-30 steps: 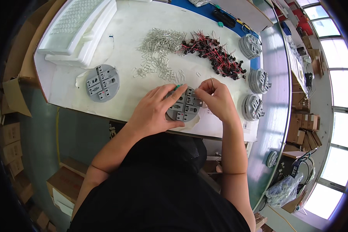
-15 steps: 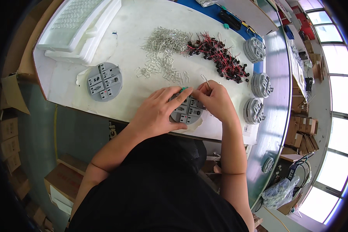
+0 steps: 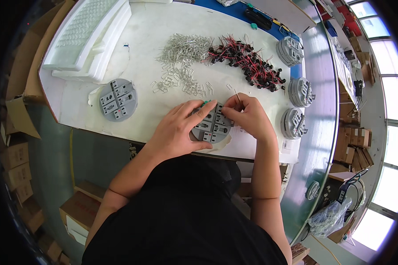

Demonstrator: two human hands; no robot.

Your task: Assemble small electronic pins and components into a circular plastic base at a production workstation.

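A round grey fixture disc [image 3: 212,134] with raised rectangular blocks lies near the table's front edge. Fingers and thumb of my left hand [image 3: 177,128] curl round its left side, the index finger reaching over its far edge. A small green piece [image 3: 205,102] shows beside that fingertip. At the disc's upper right, my right hand [image 3: 251,117] is closed in a pinch. A thin rod-like piece [image 3: 238,98] sticks up from its fingers; its lower end is hidden. Just beyond, a U-shaped silver wire piece [image 3: 229,87] lies on the table.
Silver wire clips [image 3: 183,51] lie heaped beyond my hands, beside black parts with red wires [image 3: 247,62]. Another grey disc [image 3: 118,100] rests on the left, and stacked discs [image 3: 293,123] stand on the right. White foam trays [image 3: 86,39] occupy the far left corner.
The whole view has shifted slightly. My right fingers have come in a little closer over the disc's upper right edge. My left hand keeps its hold on the disc.
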